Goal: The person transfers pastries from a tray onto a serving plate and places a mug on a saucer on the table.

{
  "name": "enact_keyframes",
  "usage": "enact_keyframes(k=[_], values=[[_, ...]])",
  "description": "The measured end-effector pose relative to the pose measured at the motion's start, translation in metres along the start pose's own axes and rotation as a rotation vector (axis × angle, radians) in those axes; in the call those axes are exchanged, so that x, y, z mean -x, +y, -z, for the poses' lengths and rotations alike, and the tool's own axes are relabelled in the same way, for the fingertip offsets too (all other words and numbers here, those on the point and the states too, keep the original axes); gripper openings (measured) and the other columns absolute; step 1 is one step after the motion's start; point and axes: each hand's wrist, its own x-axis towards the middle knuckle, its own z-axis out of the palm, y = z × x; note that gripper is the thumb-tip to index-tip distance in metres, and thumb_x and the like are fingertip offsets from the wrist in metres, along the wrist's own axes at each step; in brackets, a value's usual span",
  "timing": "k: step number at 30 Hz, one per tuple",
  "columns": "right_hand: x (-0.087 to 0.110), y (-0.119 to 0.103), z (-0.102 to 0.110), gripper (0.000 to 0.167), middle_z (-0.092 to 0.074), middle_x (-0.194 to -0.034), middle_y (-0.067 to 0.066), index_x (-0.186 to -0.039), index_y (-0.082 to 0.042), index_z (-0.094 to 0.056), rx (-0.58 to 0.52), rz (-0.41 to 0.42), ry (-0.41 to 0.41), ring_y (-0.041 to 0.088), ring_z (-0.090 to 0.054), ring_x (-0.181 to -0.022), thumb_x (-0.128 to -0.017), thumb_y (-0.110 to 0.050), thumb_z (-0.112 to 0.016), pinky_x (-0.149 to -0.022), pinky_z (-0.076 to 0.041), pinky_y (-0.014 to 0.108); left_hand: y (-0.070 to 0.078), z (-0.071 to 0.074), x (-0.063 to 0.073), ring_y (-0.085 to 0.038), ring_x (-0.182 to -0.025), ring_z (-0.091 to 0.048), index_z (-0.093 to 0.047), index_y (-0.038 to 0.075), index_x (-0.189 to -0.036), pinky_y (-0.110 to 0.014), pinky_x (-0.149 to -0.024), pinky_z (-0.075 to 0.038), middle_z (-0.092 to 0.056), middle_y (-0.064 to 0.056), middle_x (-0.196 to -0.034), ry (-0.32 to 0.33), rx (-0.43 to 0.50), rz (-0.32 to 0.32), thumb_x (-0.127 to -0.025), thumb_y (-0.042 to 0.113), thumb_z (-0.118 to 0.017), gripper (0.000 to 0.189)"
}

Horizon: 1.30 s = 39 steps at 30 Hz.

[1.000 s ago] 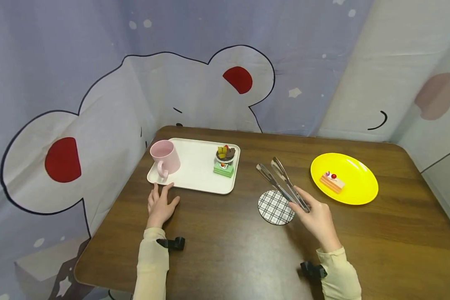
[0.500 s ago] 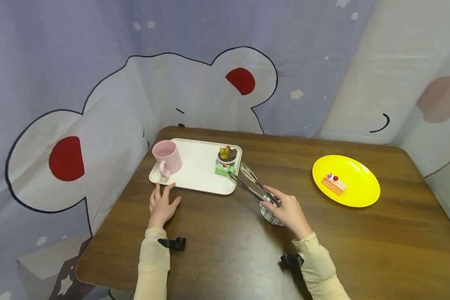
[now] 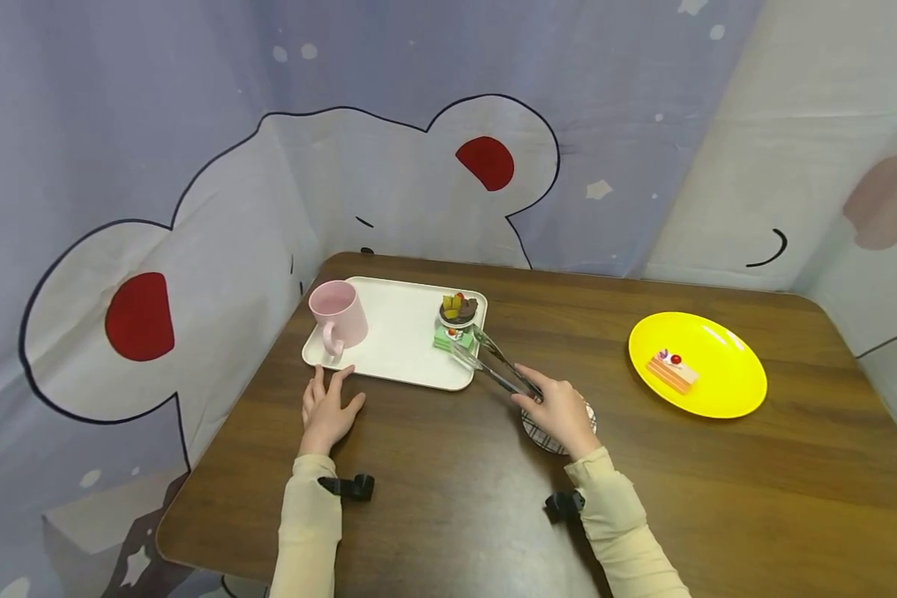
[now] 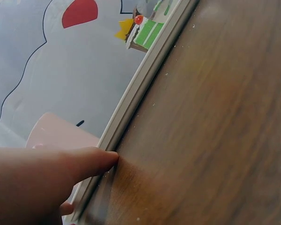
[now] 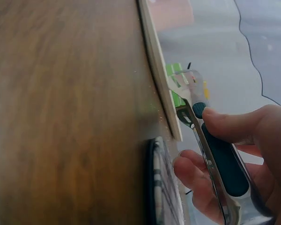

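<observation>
My right hand (image 3: pixel 561 415) grips a pair of metal tongs (image 5: pixel 225 164) with dark green grip pads. Their spread tips reach over the right end of a white tray (image 3: pixel 396 332), one on each side of a green toy cake slice (image 3: pixel 443 339); whether they touch it I cannot tell. Just behind the slice sits a chocolate toy cake cup (image 3: pixel 459 310) with yellow and red toppings. My left hand (image 3: pixel 329 415) lies at the tray's front left edge with fingers spread, its fingertips at the rim. A pink mug (image 3: pixel 341 316) stands at the tray's left end.
A yellow plate (image 3: pixel 725 390) bearing an orange toy cake slice (image 3: pixel 673 372) is at the right. Beneath my right hand lies a round checked coaster (image 3: pixel 541 438). A patterned cloth (image 3: pixel 605 141) hangs behind the wooden table (image 3: pixel 448 498).
My right hand has carried the tongs leftward from above the coaster's right side to the tray, so their tips are now around the green cake slice. My left hand has stayed at the tray.
</observation>
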Motion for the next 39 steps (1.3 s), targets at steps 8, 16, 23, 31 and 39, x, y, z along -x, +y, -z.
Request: enact_keyframes(k=[8,16,23,31,39], values=[[0.0,0.001,-0.004,0.047,-0.073,-0.088,0.021,-0.124,-0.01,-0.065,0.017,-0.036,0.017,0.033,-0.065,-0.067,-0.082,-0.028,-0.076,-0.058,-0.049,0.049,0.0,-0.001,0.0,-0.045,-0.147,0.009,-0.032,0.024,-0.147,-0.066,-0.115,0.001,0.014,-0.022,-0.162,0.001,0.002,-0.002,-0.096,0.03,-0.054,0.055],[0.001,0.001,-0.003,0.035,-0.074,-0.092,0.019,-0.114,-0.008,-0.07,0.032,-0.031,-0.004,0.035,-0.069,-0.073,-0.084,-0.026,-0.073,-0.064,-0.052,0.05,0.001,-0.001,0.001,-0.046,-0.147,0.009,-0.033,0.023,-0.147,-0.065,-0.115,0.001,0.013,-0.022,-0.162,0.004,0.0,-0.002,-0.096,0.029,-0.054,0.056],[0.005,0.002,-0.004,0.032,-0.074,-0.1,0.02,-0.113,-0.009,-0.072,0.023,-0.035,0.018,0.04,-0.07,-0.085,-0.085,-0.025,-0.072,-0.068,-0.053,0.051,0.0,-0.001,0.0,-0.045,-0.148,0.009,-0.032,0.023,-0.147,-0.065,-0.115,0.001,0.013,-0.022,-0.162,0.001,0.003,-0.003,-0.096,0.03,-0.054,0.056],[0.013,0.002,-0.003,0.03,-0.075,-0.1,0.017,-0.11,-0.007,-0.073,0.037,0.009,0.083,0.039,-0.071,-0.09,-0.084,-0.023,-0.073,-0.073,-0.055,0.05,0.001,-0.001,0.001,-0.045,-0.148,0.009,-0.033,0.022,-0.147,-0.065,-0.115,0.001,0.012,-0.022,-0.162,0.0,0.001,0.001,-0.096,0.03,-0.054,0.056],[0.023,0.005,0.003,0.03,-0.075,-0.101,0.016,-0.109,-0.002,-0.072,-0.019,0.028,0.112,0.035,-0.071,-0.094,-0.083,-0.017,-0.075,-0.082,-0.054,0.048,0.001,0.001,0.0,-0.045,-0.148,0.01,-0.032,0.023,-0.147,-0.065,-0.115,0.002,0.014,-0.021,-0.162,-0.003,0.004,0.001,-0.097,0.03,-0.053,0.056]])
